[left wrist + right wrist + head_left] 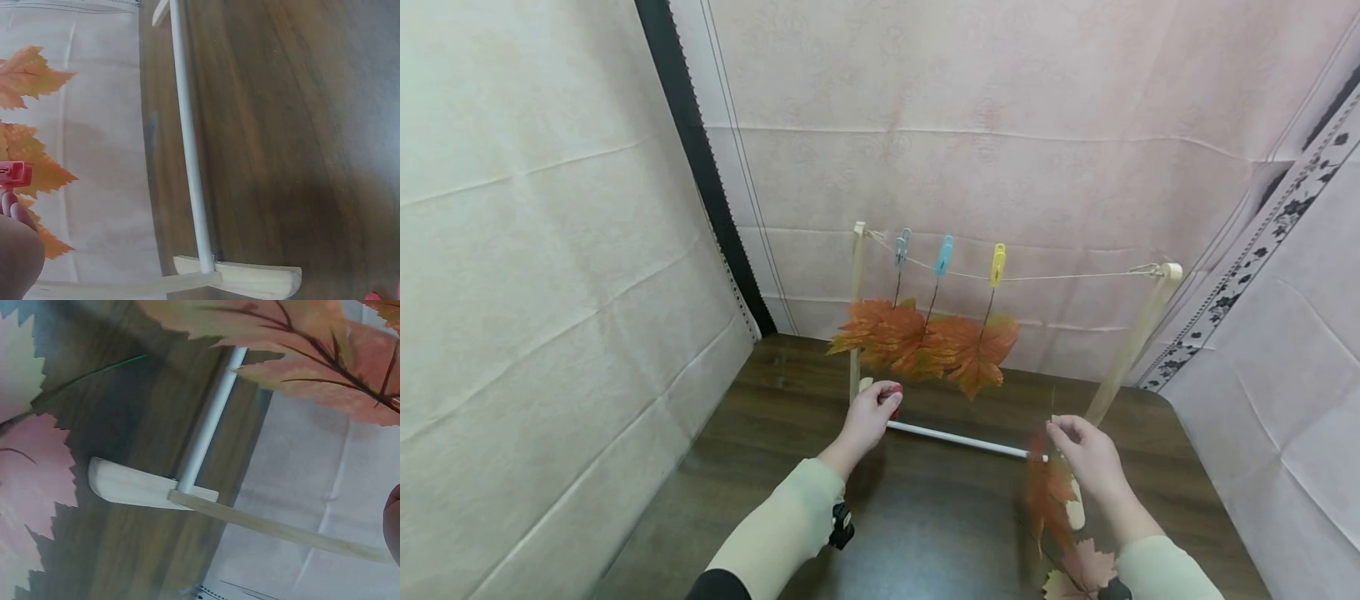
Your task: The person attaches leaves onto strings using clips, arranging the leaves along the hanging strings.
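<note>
The left hand [871,417] pinches a red clip [15,174]; the right hand [1093,457] pinches a leaf [1049,496] by its stem, letting it dangle. Clips [943,256] suspend other leaves [979,350] from string [1075,276].

Soft muted light, bluish glare on the tabletop [940,533], faint shadows, lower leaf [1049,492] blurred

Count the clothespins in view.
4 clear ones: the grey-blue one, light-blue one and yellow one, left to right along the string, plus a red clothespin in the left hand. Cut-off red bits low in the left wrist view may be more.
</note>
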The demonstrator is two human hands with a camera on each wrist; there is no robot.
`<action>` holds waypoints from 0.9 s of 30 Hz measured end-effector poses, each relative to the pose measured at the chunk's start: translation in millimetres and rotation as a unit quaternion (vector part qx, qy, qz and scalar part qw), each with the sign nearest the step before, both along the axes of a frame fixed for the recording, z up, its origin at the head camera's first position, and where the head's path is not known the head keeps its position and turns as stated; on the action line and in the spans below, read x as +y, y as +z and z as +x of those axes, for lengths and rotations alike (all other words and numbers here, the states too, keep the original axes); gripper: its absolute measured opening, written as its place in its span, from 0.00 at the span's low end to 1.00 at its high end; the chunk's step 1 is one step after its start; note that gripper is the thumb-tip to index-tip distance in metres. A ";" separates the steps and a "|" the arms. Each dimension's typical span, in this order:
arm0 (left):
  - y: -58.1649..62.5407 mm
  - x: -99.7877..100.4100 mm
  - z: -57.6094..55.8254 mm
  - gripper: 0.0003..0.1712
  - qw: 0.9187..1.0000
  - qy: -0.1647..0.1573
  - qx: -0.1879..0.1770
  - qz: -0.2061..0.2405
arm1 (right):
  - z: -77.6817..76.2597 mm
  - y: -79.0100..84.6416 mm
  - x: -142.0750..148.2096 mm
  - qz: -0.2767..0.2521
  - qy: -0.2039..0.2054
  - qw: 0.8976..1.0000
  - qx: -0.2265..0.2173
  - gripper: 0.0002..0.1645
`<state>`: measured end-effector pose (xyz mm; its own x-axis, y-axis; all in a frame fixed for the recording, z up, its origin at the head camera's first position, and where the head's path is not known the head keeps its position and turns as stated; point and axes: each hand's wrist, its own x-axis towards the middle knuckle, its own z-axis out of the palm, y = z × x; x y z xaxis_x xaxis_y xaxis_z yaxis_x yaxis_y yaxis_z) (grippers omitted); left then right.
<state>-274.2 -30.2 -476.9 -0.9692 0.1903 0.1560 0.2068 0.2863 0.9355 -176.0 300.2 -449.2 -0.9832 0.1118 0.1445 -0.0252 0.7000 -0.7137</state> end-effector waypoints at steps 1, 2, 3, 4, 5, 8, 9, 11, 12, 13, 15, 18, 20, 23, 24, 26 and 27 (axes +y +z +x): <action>1.7 0.7 0.3 0.16 1.000 -0.001 -0.004 0.000 | -0.6 2.1 0.1 0.001 0.003 1.000 0.001 0.28; 3.7 1.5 0.7 0.17 1.000 -0.003 -0.008 0.003 | -1.4 4.3 0.3 0.004 0.005 1.000 0.004 0.28; 6.1 2.4 1.2 0.17 1.000 -0.005 -0.011 0.004 | -2.7 6.6 0.7 0.008 0.007 1.000 0.011 0.27; 8.9 3.4 1.8 0.17 1.000 -0.007 -0.013 0.005 | -3.9 9.1 1.1 0.011 0.010 1.000 0.016 0.25; 11.8 4.7 1.9 0.18 1.000 -0.011 -0.011 0.008 | -5.4 11.8 1.7 0.014 0.011 1.000 0.023 0.24; 21.4 9.4 1.6 0.18 1.000 -0.019 0.001 0.008 | -9.4 21.4 2.9 0.031 0.016 0.998 0.048 0.20; 24.7 11.2 1.1 0.18 1.000 -0.019 0.008 0.005 | -10.6 25.0 3.2 0.038 0.017 0.998 0.056 0.19; 32.0 14.8 -0.2 0.18 1.000 -0.020 0.022 0.005 | -13.4 32.2 4.0 0.052 0.022 0.996 0.070 0.16; 36.1 16.5 -0.5 0.17 0.999 -0.020 0.027 0.005 | -14.5 35.9 4.1 0.058 0.026 0.995 0.075 0.16; 39.9 18.2 -0.9 0.17 0.999 -0.017 0.034 0.002 | -15.7 39.5 4.3 0.062 0.029 0.995 0.079 0.15; 48.3 21.4 -0.6 0.16 0.999 -0.016 0.049 -0.001 | -18.1 45.7 4.6 0.070 0.033 0.993 0.087 0.14; 62.0 25.7 1.1 0.16 0.998 -0.015 0.063 -0.004 | -21.4 53.6 4.0 0.074 0.038 0.992 0.098 0.14; 71.4 28.2 1.9 0.16 0.998 -0.015 0.065 -0.005 | -23.5 58.0 2.9 0.076 0.037 0.991 0.102 0.14; 87.8 32.8 1.7 0.17 0.998 -0.015 0.067 0.001 | -27.0 64.4 -0.4 0.078 0.033 0.990 0.110 0.14; 93.0 34.4 1.5 0.17 0.998 -0.014 0.069 0.001 | -28.1 66.2 -1.6 0.079 0.031 0.990 0.111 0.15; 103.8 38.8 0.5 0.16 0.997 -0.014 0.076 0.009 | -30.5 69.6 -3.9 0.080 0.024 0.989 0.119 0.15; 109.3 41.1 0.3 0.17 0.997 -0.014 0.081 0.012 | -31.9 70.9 -5.1 0.080 0.020 0.989 0.126 0.15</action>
